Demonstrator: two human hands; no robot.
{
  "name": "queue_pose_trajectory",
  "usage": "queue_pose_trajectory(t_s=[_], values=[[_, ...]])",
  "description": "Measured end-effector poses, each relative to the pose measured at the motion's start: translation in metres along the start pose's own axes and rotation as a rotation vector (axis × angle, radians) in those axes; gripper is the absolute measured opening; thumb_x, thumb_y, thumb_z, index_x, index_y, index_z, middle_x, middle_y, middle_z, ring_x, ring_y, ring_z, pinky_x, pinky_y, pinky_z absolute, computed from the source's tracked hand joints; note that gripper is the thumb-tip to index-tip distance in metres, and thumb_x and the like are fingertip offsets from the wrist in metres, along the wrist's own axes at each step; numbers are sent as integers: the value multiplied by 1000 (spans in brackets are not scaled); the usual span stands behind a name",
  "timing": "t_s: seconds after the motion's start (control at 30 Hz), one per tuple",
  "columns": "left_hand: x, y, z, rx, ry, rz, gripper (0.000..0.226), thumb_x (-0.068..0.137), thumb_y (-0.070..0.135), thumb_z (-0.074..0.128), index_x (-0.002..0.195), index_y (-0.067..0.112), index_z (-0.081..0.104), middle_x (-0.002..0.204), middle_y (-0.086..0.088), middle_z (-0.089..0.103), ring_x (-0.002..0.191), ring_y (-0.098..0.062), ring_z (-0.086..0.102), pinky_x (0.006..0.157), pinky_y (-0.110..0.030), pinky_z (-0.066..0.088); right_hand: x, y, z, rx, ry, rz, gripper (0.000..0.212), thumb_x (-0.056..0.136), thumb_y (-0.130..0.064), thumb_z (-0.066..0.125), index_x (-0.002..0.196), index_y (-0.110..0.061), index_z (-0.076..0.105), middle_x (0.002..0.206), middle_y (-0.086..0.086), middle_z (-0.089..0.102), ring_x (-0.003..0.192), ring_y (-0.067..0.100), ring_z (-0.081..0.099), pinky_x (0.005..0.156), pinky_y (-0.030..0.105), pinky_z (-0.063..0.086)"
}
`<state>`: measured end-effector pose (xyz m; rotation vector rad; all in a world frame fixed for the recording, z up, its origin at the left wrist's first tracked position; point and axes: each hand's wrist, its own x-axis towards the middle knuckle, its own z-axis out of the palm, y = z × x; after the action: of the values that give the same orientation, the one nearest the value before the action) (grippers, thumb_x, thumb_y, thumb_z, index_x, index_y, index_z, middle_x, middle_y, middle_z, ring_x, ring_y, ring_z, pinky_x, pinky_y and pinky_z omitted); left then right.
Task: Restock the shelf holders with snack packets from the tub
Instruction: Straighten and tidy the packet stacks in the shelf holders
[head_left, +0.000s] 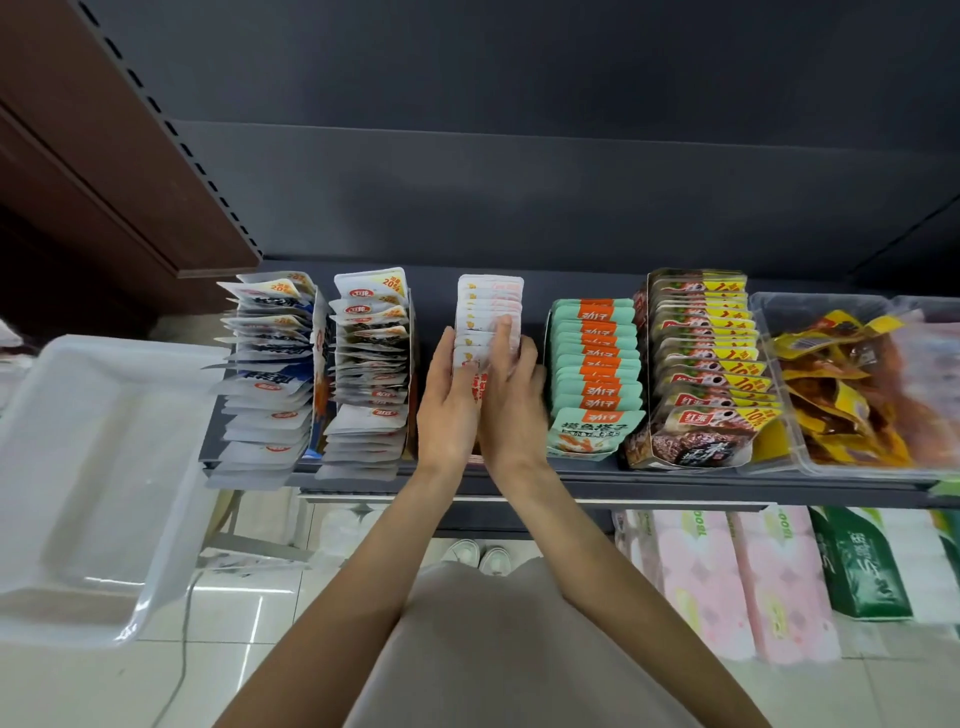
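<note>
Nearest the lens: a lap of beige-grey cloth (498, 639), two bare forearms rising from it; below, glossy pale floor tiles (234, 670) and white shoe toes (478, 555).

Left of the hands, near: a translucent white rectangular plastic tub (88, 467), smooth-walled, tilted, nothing visible inside.

Under the hands: the dark grey metal shelf (623, 486); beneath it, to the right, soft pink-wrapped tissue packs (727, 582) and a green one (862, 566).

Grip: the left hand (447, 405) and right hand (511, 402) stand side by side, backs to the camera, fingers up. Together they clasp a row of flat pink-and-white foil snack packets (488, 306) that stands on edge in the middle shelf holder; the left thumb lies across the front packet and the right fingertips (503, 326) reach over the packet tops. The row runs on beyond the hands toward the back panel.

Just left of the grip: two files of white-and-blue foil packets (270, 374), loosely fanned, in card holders.

Just right of the grip: a tidy file of mint-green packets with orange tops (595, 374); next, glossy brown packets with yellow corners (701, 364); farthest right, a clear plastic bin (769, 312) of loose crumpled yellow-and-brown packets.

Beyond: a matt dark grey back panel (519, 156); to the far left, a slotted upright and a brown wood-look side panel (104, 145).
</note>
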<state>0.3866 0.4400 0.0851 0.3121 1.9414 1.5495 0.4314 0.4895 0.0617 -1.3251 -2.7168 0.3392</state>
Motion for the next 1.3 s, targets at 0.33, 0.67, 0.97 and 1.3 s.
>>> queue_pose_trajectory(t_s=[0.33, 0.67, 0.97, 1.3], values=[[27, 20, -1, -76, -85, 33, 46, 99, 25, 39, 144, 35, 35, 140, 20, 43, 117, 10, 44, 97, -13, 34, 21, 5, -35, 608, 0, -45, 76, 96, -11, 51, 153, -13, 0, 161, 4, 2, 147, 15, 3, 114, 24, 15], [25, 26, 0, -178, -43, 63, 38, 98, 15, 42, 135, 25, 49, 123, 18, 55, 105, 14, 52, 78, -4, 42, 29, 5, -39, 677, 18, 18, 70, 93, -7, 55, 151, -15, 17, 156, 2, 24, 142, 17, 26, 108, 25, 30], [38, 30, 4, -114, -43, 48, 46, 97, 18, 46, 143, 22, 40, 127, 17, 49, 109, 6, 49, 70, 0, 39, 33, 0, -41, 466, -24, -47, 68, 96, -14, 52, 152, -11, 13, 159, 3, 13, 143, 19, 24, 108, 32, 34], [37, 27, 4, -200, -80, 12, 51, 95, 11, 49, 144, 18, 39, 101, 28, 58, 84, 23, 57, 66, 0, 43, 31, -1, -37, 594, -61, 32, 75, 97, -19, 53, 153, -18, 5, 161, 1, 6, 145, 18, 18, 107, 26, 32]])
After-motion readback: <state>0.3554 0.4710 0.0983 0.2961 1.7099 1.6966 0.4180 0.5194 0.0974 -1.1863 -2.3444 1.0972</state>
